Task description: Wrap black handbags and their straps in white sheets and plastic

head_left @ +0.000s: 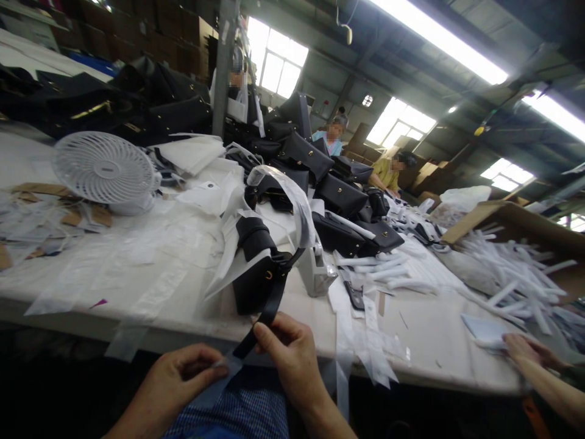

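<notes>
A black handbag (251,283) with a small gold clasp rests near the table's front edge. Its black strap (272,302) runs down over that edge towards me. My right hand (290,353) pinches the strap between thumb and fingers. Close to the strap's end, my left hand (189,372) is closed on a piece of clear plastic film (228,369), which surrounds or overlaps the strap tip; I cannot tell which. Another part of the bag's strap arches up, wrapped in clear plastic (297,201). White paper (233,268) lies against the bag's side.
A white fan (107,167) stands at the left. Many black bags (304,155) are piled at the back. White tubes (516,280) spill from a cardboard box (516,213) on the right. At the right edge, a co-worker's hand (530,353) holds a pale sheet. Plastic strips hang over the table edge.
</notes>
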Motion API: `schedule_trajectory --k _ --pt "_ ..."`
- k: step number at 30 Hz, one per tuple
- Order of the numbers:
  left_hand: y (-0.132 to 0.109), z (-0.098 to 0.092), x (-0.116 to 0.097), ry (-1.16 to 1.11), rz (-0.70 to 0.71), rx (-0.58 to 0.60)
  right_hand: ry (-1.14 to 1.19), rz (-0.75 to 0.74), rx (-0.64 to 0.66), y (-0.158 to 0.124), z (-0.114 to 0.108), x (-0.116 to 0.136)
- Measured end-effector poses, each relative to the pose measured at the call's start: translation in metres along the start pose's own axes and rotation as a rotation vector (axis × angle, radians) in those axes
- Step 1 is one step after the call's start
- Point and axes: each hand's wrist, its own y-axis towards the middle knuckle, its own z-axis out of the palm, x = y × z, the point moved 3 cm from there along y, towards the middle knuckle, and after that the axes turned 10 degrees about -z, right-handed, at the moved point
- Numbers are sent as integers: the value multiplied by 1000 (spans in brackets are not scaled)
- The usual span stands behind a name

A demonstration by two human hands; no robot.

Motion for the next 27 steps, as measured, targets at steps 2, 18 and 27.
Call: schedule_trajectory --k 2,18,27 --pt "0 0 -2 -1 -2 -9 5 2 13 -1 1 -1" --pt "-9 2 -14 39 6 148 -33 -33 -4 1 2 3" --pt "-6 3 -12 -41 -49 120 7 -27 4 1 4 1"
